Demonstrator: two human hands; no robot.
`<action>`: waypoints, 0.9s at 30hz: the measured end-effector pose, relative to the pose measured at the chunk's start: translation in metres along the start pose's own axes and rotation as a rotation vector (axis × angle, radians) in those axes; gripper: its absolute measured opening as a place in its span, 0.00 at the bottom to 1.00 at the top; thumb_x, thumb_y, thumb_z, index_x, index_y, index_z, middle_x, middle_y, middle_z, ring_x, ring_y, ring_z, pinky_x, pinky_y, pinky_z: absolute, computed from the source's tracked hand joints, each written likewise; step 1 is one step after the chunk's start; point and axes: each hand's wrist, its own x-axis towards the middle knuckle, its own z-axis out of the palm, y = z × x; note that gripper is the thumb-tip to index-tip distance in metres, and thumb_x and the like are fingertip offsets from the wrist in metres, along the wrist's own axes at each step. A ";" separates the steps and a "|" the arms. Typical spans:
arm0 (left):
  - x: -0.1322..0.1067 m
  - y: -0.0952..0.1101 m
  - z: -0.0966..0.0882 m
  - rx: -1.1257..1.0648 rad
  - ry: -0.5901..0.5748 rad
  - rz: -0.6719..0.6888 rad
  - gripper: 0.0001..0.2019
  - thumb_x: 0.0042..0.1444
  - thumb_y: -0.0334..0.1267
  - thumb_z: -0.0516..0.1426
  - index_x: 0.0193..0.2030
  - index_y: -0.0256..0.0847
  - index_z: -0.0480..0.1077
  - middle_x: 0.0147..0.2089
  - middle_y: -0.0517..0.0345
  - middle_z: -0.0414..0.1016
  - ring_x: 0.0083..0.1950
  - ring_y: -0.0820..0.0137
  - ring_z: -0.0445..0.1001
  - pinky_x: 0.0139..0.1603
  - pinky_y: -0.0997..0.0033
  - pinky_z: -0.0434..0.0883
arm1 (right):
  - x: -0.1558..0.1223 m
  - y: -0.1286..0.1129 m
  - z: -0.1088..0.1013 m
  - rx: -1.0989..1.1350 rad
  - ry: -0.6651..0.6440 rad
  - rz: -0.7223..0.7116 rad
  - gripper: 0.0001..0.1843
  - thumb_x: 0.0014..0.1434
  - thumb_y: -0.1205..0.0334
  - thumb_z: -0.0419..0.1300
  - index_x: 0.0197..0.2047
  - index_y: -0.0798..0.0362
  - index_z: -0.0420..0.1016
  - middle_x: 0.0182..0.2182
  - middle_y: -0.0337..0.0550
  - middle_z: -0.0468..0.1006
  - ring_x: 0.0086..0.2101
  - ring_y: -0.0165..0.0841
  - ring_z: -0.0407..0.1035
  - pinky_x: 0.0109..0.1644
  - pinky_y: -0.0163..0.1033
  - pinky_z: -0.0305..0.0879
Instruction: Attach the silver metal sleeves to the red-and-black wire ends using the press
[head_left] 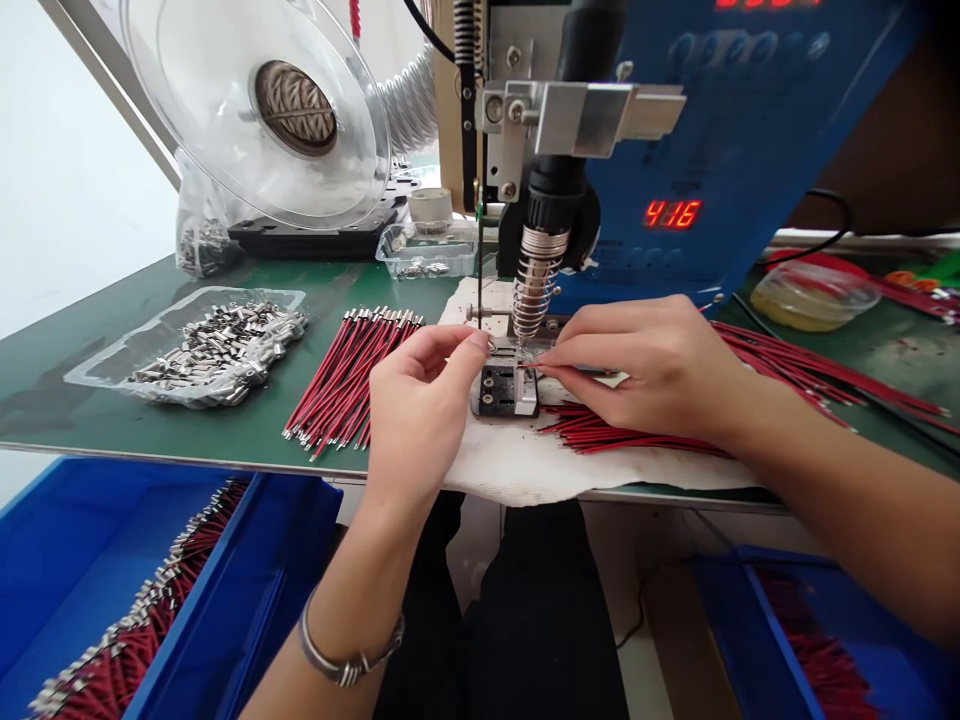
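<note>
Looks like the soldering step: right hand [637, 365] pinching a red wire [532, 364] at the jig [495, 400], mid-frame. Can't tell whether left hand's [420, 400] grip is closed. Next probably needs steady alignment.

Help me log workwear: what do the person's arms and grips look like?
The left grip is an ungloved hand, its wrist ringed by a silver-grey metal bangle with a coil-like wrap. The right grip is ungloved too, its wrist unadorned. No sleeves show.
</note>
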 end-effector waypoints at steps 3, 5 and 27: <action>-0.002 0.001 0.000 0.053 -0.015 -0.004 0.06 0.56 0.40 0.66 0.33 0.40 0.81 0.32 0.59 0.80 0.31 0.75 0.71 0.34 0.76 0.69 | 0.000 -0.001 -0.001 -0.080 0.010 -0.038 0.09 0.65 0.67 0.60 0.39 0.54 0.83 0.32 0.43 0.83 0.30 0.34 0.75 0.29 0.40 0.64; -0.004 0.001 -0.002 0.072 -0.052 -0.015 0.08 0.55 0.42 0.67 0.34 0.40 0.81 0.34 0.57 0.81 0.33 0.73 0.73 0.33 0.76 0.68 | 0.000 0.000 -0.002 -0.101 0.016 -0.043 0.08 0.64 0.67 0.61 0.38 0.54 0.83 0.32 0.43 0.83 0.30 0.34 0.75 0.28 0.40 0.63; -0.002 -0.008 -0.009 0.059 -0.200 -0.020 0.08 0.56 0.43 0.68 0.40 0.44 0.83 0.37 0.55 0.83 0.36 0.69 0.77 0.36 0.72 0.70 | 0.006 -0.003 0.004 0.253 -0.009 0.185 0.07 0.64 0.67 0.61 0.36 0.50 0.79 0.32 0.42 0.82 0.31 0.33 0.75 0.33 0.39 0.68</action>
